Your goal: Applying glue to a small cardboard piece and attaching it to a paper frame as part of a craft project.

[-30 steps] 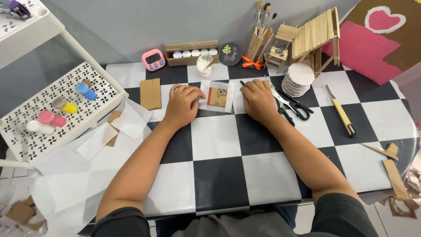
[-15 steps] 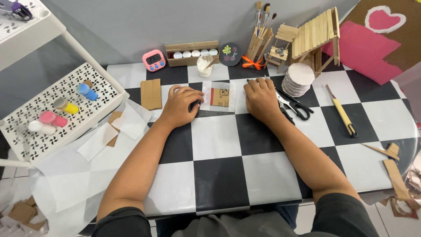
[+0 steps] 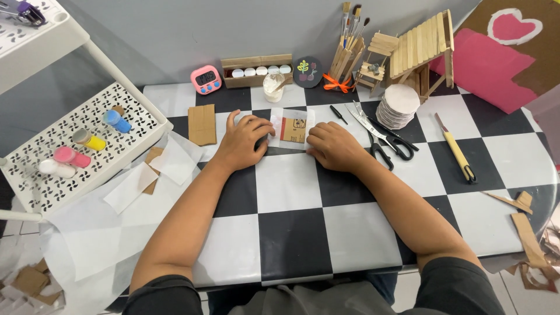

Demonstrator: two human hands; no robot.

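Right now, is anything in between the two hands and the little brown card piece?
Nothing visible is. The left hand and the right hand both rest on the table at either side of the small brown card piece, their fingers touching the clear sheet around it. The scissors lie off beside the right hand.

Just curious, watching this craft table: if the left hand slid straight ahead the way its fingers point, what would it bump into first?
Probably the small cup of white glue, since the left hand points up and slightly right. Depth is hard to judge.
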